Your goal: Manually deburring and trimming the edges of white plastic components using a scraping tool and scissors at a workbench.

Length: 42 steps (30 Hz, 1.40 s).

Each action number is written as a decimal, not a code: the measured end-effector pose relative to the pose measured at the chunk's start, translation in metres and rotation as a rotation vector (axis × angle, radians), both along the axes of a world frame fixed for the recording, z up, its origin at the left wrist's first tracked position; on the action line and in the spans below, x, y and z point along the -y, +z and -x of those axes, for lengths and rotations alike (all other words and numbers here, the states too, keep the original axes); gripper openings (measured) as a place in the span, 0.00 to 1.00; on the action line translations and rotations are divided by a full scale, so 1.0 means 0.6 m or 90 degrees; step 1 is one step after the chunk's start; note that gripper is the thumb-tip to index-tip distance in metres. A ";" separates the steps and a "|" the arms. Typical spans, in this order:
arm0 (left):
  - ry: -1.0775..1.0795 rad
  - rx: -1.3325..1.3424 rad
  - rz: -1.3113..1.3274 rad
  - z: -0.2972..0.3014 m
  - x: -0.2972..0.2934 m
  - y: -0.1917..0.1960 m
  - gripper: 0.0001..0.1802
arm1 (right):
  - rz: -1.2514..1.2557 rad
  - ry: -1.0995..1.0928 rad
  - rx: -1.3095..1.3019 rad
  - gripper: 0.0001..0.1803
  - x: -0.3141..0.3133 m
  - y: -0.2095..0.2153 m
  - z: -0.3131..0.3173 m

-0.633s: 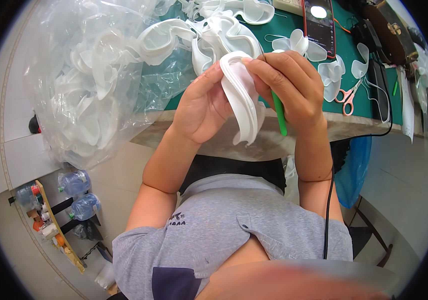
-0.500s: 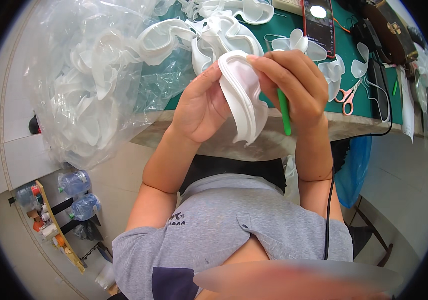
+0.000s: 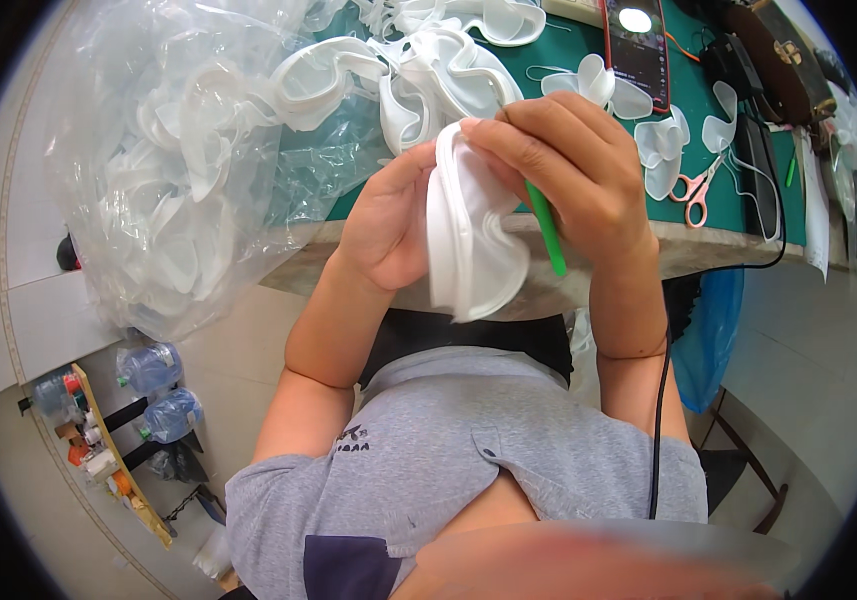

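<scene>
A soft white goggle frame (image 3: pixel 468 240) with a ridged rim hangs upright between my hands over the near edge of the table. My left hand (image 3: pixel 388 220) grips its left side, the thumb near the upper rim and the fingers mostly behind it. My right hand (image 3: pixel 573 170) pinches the top of the rim with thumb and forefinger. A slim green-handled tool (image 3: pixel 546 230) also sits in my right hand, its handle sticking out below the fingers; its working tip is hard to make out. Just beyond lies a pile of similar white goggle frames (image 3: pixel 448 75).
A clear plastic bag (image 3: pixel 178 200) full of white pieces fills the left. On the green mat (image 3: pixel 698 125) lie clear lens-like pieces (image 3: pixel 660 150), pink-handled scissors (image 3: pixel 696 195), a phone (image 3: pixel 638 60) and a black case (image 3: pixel 756 180). A black cable (image 3: pixel 660 430) runs past my right arm.
The goggle frame has turned so its lower lobe faces me more, and has dropped slightly. My right hand has shifted a little left, with the green tool tilted more.
</scene>
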<state>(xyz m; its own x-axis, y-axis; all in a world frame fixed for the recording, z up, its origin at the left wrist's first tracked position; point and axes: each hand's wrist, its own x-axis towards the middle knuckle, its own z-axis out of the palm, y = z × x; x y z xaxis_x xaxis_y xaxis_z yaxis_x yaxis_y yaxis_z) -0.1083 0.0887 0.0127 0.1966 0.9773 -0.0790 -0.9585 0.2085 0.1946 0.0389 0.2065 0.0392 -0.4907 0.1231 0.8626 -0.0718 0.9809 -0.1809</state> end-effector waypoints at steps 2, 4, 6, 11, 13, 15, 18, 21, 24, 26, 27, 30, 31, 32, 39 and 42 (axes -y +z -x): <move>-0.020 0.049 0.022 0.002 0.002 0.000 0.22 | 0.004 0.010 0.025 0.20 0.003 0.008 -0.001; -0.042 0.098 0.044 0.002 0.003 0.003 0.21 | 0.007 0.018 0.052 0.21 0.005 0.010 -0.003; -0.092 0.164 0.115 0.001 0.001 0.009 0.20 | -0.009 0.001 0.084 0.20 0.005 0.009 -0.006; -0.115 0.163 0.126 0.001 -0.001 0.002 0.20 | -0.027 -0.016 0.124 0.18 0.001 0.004 -0.006; -0.117 0.159 0.132 0.003 -0.001 0.000 0.20 | -0.030 -0.017 0.134 0.18 0.002 0.003 -0.007; -0.120 0.172 0.140 0.004 0.001 -0.003 0.20 | -0.025 -0.014 0.132 0.17 0.003 0.003 -0.007; -0.103 0.159 0.141 -0.004 0.001 0.001 0.20 | -0.018 -0.001 0.123 0.16 0.004 0.003 -0.013; -0.113 0.146 0.122 -0.003 0.001 0.001 0.20 | -0.004 0.018 0.087 0.16 0.003 0.002 -0.015; -0.097 0.152 0.135 -0.005 -0.001 0.003 0.21 | 0.011 0.023 0.060 0.16 0.002 0.001 -0.018; -0.094 0.146 0.130 -0.003 0.000 0.006 0.21 | 0.023 0.025 0.050 0.17 0.004 0.003 -0.022; -0.091 0.140 0.125 -0.002 0.001 0.007 0.21 | 0.035 0.027 0.040 0.17 0.004 0.003 -0.023; -0.074 0.091 0.118 -0.001 0.000 0.006 0.22 | 0.034 0.012 0.024 0.18 -0.001 -0.003 -0.025; -0.073 0.091 0.119 -0.001 0.000 0.004 0.22 | 0.034 0.012 0.024 0.18 -0.003 -0.004 -0.024; -0.073 0.078 0.097 -0.001 0.001 0.001 0.21 | 0.027 0.015 0.044 0.18 -0.004 -0.005 -0.022; -0.101 0.068 0.043 -0.003 0.001 -0.006 0.21 | -0.030 -0.004 0.112 0.20 0.007 0.003 -0.017; -0.076 0.039 0.076 -0.005 0.003 -0.011 0.21 | -0.026 0.000 0.114 0.20 0.011 0.005 -0.017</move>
<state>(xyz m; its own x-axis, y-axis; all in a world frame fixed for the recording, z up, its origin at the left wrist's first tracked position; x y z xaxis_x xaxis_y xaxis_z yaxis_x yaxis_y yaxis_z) -0.1053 0.0868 0.0059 0.3186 0.9312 -0.1770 -0.9347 0.3396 0.1044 0.0494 0.2000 0.0420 -0.6365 0.0890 0.7662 -0.0425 0.9878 -0.1500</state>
